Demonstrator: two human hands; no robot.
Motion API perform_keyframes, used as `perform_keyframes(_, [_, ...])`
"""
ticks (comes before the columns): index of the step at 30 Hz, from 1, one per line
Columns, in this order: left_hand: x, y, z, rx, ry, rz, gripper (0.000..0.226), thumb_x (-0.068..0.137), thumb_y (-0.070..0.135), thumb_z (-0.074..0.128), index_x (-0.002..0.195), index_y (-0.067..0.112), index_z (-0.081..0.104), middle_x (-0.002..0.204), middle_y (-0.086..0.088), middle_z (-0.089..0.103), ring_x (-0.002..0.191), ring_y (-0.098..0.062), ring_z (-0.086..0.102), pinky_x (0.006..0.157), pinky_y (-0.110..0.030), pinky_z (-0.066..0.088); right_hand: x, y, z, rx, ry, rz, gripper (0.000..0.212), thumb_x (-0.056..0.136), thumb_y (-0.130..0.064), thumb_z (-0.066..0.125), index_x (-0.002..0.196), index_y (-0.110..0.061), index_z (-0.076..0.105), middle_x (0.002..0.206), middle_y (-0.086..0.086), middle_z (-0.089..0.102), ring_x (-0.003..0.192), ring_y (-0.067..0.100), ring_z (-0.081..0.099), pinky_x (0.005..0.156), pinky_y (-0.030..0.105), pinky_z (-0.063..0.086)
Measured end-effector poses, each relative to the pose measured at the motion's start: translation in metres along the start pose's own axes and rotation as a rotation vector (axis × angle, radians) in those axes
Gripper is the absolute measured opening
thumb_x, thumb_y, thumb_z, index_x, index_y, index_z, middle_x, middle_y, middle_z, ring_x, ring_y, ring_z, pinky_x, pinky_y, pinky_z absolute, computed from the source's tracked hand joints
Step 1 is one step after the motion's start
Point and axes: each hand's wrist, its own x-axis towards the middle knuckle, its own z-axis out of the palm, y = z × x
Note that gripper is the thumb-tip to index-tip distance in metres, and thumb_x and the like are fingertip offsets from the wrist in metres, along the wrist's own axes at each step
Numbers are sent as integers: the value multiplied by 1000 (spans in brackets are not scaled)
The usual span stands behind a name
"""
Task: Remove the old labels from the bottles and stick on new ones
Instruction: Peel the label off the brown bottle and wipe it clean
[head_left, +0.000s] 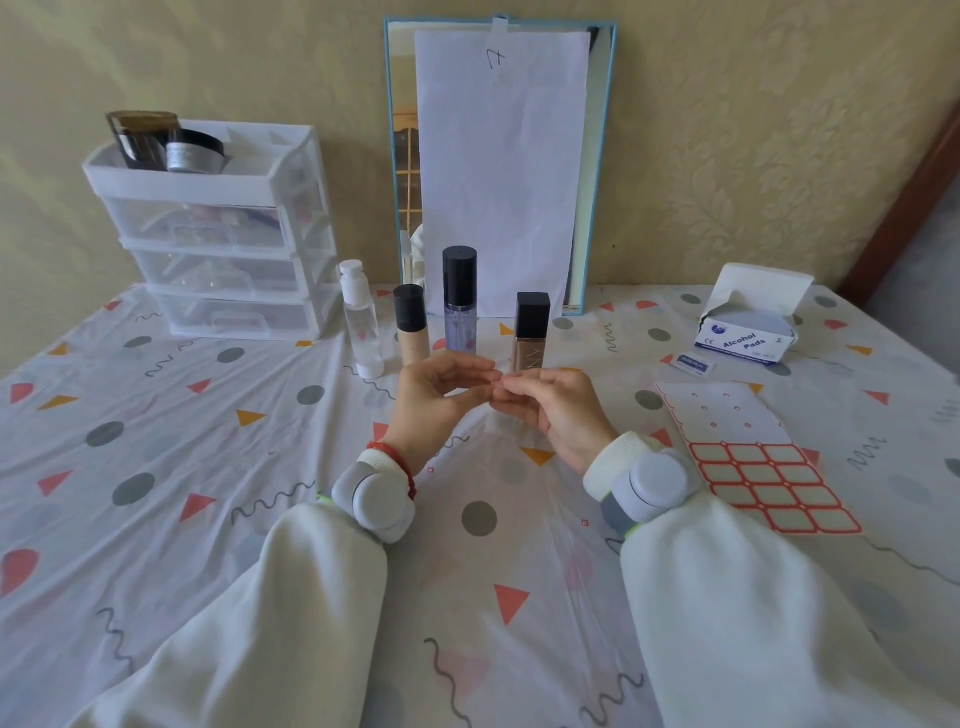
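- Both hands meet above the middle of the tabletop. The left hand (435, 400) and the right hand (553, 410) have curled fingers, and their fingertips pinch together one very small thing; I cannot tell what it is.
- A label sheet (756, 457) with red-framed stickers lies flat toward the right edge.
- Farther, four bottles stand in a row near the far edge: a clear bottle (360, 319), a beige foundation bottle (410, 327), a tall purple spray bottle (460, 301), a brown square-capped bottle (531, 332).
- An alcohol pads box (748, 332) sits open toward the far right corner.
- A drawer organizer (223, 244) stands at the far left.
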Motion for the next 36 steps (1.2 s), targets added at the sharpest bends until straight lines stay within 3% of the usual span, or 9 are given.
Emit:
perform_keyframes(3, [0, 1, -1, -114, 29, -87, 19, 79, -2, 72, 97, -7, 68, 91, -18, 72, 85, -28, 71, 82, -34, 57, -1, -1, -1, -12, -1, -24, 10, 86, 4, 63, 96, 4, 62, 81, 16, 73, 79, 26, 72, 72, 29, 58])
perform_keyframes(6, [1, 0, 0, -65, 51, -89, 15, 80, -3, 70, 95, -3, 69, 91, -19, 71, 87, -30, 70, 84, -36, 57, -3, -2, 3, -104, 11, -51, 19, 87, 4, 64, 104, 1, 56, 84, 18, 72, 76, 24, 72, 69, 28, 58])
perform_keyframes(11, [0, 0, 1, 7, 5, -79, 17, 79, -3, 72, 96, -4, 68, 88, -16, 71, 83, -23, 71, 82, -30, 58, -3, -2, 2, -170, 59, -117, 16, 86, 1, 66, 100, 2, 59, 80, 13, 69, 66, 12, 69, 67, 25, 59])
perform_keyframes(20, [0, 1, -1, -2, 28, -69, 13, 85, -2, 66, 97, -4, 70, 85, -9, 70, 75, -8, 67, 75, -21, 54, -5, 1, 5, -151, -16, -133, 14, 83, -7, 71, 97, -2, 71, 92, 13, 74, 89, 25, 72, 83, 31, 57])
perform_keyframes(24, [1, 1, -1, 33, 26, -55, 8, 84, -9, 62, 87, -2, 66, 81, -11, 66, 72, -11, 64, 74, -23, 55, -6, 3, 6, -191, -50, -146, 14, 83, 2, 68, 86, -11, 72, 90, 11, 73, 90, 26, 71, 86, 34, 57])
perform_keyframes(28, [0, 3, -1, 32, 23, -35, 9, 83, -10, 62, 86, -3, 65, 79, -10, 65, 69, -7, 64, 72, -20, 54, -7, 3, 6, -165, -65, -121, 5, 85, -8, 69, 87, -9, 74, 89, 12, 74, 90, 26, 71, 86, 33, 56])
perform_keyframes(36, [0, 2, 0, 15, 5, -48, 10, 81, -11, 64, 86, -3, 68, 77, -7, 68, 71, -11, 67, 74, -23, 56, -6, 2, 5, -185, -2, -99, 6, 80, -1, 73, 85, -4, 70, 84, 13, 73, 84, 24, 72, 82, 30, 57])
